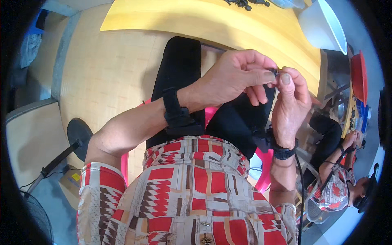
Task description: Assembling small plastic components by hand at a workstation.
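In front of me, near the yellow tabletop's edge, my two hands meet fingertip to fingertip. My left hand (pixel 234 77) is closed, thumb and forefinger pinching a small black part (pixel 274 72). From the other side my right hand (pixel 292 96) is also closed in a pinch, thumb against forefinger. What lies in the right pinch is mostly covered by the fingertips and too small to name. Several similar small black parts (pixel 248 6) lie in a loose pile at the far edge of the view, on the yellow tabletop (pixel 196 20).
A white tub (pixel 320 26) stands at the table's right corner, a red basin (pixel 359 77) beyond it. Another person (pixel 332 188) sits at the right, hands over a second work surface. To my left are a round black base on a pole (pixel 79 136) and a pale panel (pixel 36 139).
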Tool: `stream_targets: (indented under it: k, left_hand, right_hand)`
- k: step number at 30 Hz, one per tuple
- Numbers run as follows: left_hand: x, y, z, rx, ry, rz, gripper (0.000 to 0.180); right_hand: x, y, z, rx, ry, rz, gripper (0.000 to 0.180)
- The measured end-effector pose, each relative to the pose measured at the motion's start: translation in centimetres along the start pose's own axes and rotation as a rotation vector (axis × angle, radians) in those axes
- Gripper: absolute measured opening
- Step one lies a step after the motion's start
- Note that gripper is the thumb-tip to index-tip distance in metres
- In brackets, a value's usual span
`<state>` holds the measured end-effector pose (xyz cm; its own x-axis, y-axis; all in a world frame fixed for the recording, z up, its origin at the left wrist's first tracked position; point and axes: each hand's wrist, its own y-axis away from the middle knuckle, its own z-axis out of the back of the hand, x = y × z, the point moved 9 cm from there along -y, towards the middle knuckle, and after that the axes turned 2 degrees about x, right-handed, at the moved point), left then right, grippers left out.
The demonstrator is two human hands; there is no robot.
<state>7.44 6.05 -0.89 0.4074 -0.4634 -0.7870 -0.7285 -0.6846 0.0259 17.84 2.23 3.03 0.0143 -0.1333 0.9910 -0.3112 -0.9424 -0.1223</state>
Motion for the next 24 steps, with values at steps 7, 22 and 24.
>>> stream_targets:
  k: [7,22,24]
  left_hand:
    - [-0.2,0.2,0.2,0.016,-0.029,-0.050,0.025]
    - [0.7,0.1,0.8,-0.059,-0.028,0.019,0.024]
    - [0.9,0.0,0.9,-0.068,-0.050,0.028,0.024]
  right_hand:
    - [0.2,0.4,-0.4,-0.032,-0.042,0.052,0.013]
    - [-0.7,0.5,0.2,0.070,0.027,0.048,0.014]
    - [-0.6,0.5,0.4,0.049,0.058,0.062,0.014]
